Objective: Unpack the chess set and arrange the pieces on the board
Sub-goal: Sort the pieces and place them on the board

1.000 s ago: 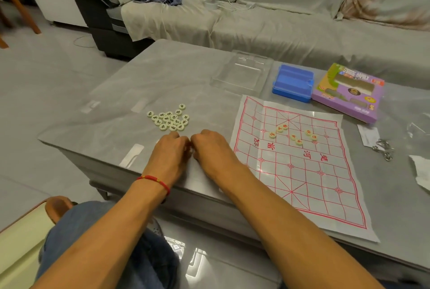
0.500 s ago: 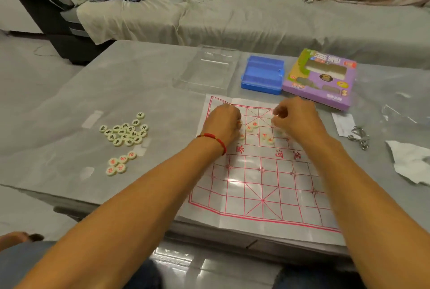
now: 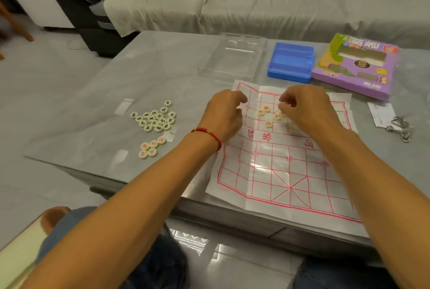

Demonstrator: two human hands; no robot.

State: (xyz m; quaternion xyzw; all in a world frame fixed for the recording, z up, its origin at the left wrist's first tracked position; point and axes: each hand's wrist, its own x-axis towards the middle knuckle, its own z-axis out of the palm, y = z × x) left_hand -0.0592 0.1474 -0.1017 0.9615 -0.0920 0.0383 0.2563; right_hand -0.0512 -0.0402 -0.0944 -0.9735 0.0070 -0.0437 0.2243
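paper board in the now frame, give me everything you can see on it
The board is a thin white sheet, paper or plastic by its look, printed with a red grid, diagonal crosses and red characters across the middle. It is creased from folding and lies flat on the grey table, its near edge at the table's edge. A few red-marked pieces sit on its far half. The left hand and right hand are over that half.

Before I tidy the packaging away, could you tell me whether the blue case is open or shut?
Open: the blue case lies beyond the board showing a hollow, seemingly empty interior.
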